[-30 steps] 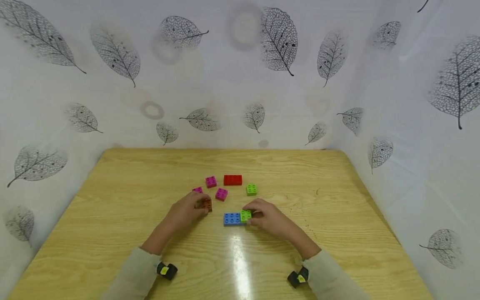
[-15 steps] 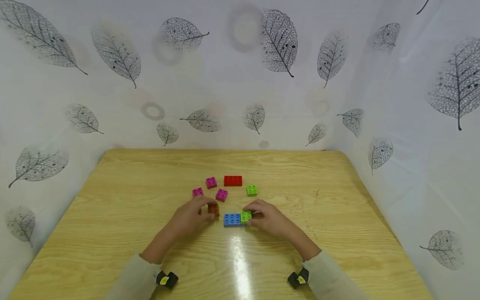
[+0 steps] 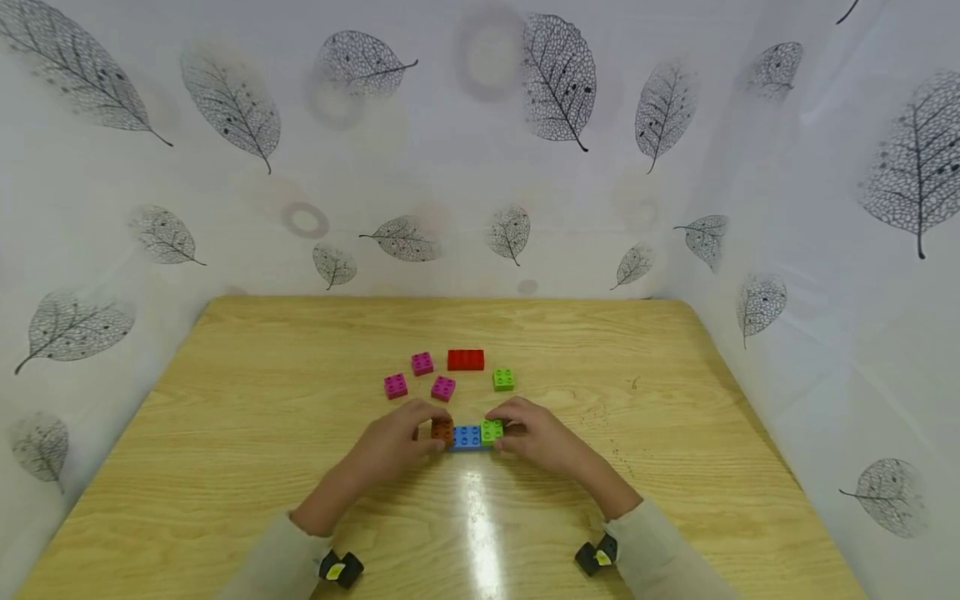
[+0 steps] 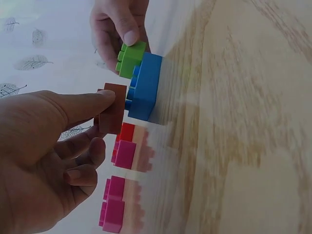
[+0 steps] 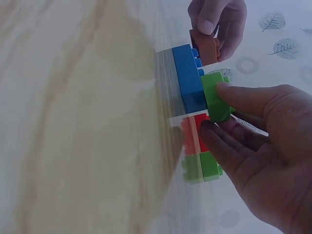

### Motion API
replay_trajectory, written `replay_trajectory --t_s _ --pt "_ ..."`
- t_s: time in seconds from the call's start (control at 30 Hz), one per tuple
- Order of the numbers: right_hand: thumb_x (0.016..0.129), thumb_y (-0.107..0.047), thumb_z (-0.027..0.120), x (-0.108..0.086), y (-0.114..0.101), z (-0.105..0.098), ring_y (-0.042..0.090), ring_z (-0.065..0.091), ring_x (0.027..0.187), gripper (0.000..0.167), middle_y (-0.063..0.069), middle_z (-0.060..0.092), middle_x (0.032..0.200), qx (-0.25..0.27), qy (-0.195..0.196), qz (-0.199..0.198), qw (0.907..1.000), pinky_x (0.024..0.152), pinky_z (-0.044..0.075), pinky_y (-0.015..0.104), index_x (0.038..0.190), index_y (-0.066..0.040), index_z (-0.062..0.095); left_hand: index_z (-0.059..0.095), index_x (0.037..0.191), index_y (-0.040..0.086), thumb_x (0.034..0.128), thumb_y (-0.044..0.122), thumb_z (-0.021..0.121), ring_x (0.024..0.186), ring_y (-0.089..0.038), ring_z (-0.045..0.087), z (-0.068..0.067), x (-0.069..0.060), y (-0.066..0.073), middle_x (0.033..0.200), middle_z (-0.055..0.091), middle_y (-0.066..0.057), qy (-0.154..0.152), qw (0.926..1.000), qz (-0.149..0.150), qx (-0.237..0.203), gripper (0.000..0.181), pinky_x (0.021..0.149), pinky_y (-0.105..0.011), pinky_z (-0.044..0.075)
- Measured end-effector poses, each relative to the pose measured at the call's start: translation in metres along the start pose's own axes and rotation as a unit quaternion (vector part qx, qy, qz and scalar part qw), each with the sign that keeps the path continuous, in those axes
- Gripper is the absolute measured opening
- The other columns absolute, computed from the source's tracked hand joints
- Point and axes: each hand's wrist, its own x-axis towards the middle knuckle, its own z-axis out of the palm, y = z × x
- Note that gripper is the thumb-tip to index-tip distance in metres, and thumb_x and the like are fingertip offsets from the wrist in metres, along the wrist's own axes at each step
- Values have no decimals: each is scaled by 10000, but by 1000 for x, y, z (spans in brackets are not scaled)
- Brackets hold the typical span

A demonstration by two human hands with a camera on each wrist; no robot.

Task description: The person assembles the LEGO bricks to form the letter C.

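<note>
- Blue studded toy brick (image 3: 467, 437): flat on the desk (image 3: 675, 467), studs up, between the two hands.
- Square lime-green brick (image 3: 491, 430): on the blue brick's right end, jutting past its edge.
- Square brown brick (image 3: 442, 430): just over the studs at the blue brick's left end; whether they touch, I cannot tell.
- Left hand (image 3: 397, 437): pinches the brown brick between thumb and fingers.
- Right hand (image 3: 536, 433): grips the lime-green brick, thumb on one side, fingers on the other.
- Behind these, apart from one another, lie three square magenta bricks (image 3: 443, 388), a long red brick (image 3: 466, 360) and a second lime-green brick (image 3: 503, 380), the last farthest right.
- Pale sleeves (image 3: 667, 550) cover the forearms; a small black device (image 3: 597, 556) sits at each cuff.
- The desk has a yellowish wood grain and a bright reflection near the front.
- White cloth (image 3: 480, 183) printed with dark skeleton leaves surrounds the desk's back and sides.
</note>
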Motion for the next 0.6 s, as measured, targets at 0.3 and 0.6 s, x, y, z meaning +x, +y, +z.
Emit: replay_trajectory --t_s 0.3,0.6 --pt "940 -122 717 0 -1 0 223 636 1141 355 30 604 1246 -27 4 -31 10000 945 544 326 1290 -139 658 676 1251 258 925 263 742 877 -83 556 5 1 0 1203 644 79 50 10000 26 26 333 730 -300 480" --pt "944 -128 713 0 0 1 221 638 1147 361 20 603 1259 -41 38 -23 10000 947 545 311 1299 -154 654 696 1223 252 913 261 753 1073 -139 638 7 1 2 1189 655 81 196 9994 182 197 315 876 -401 540"
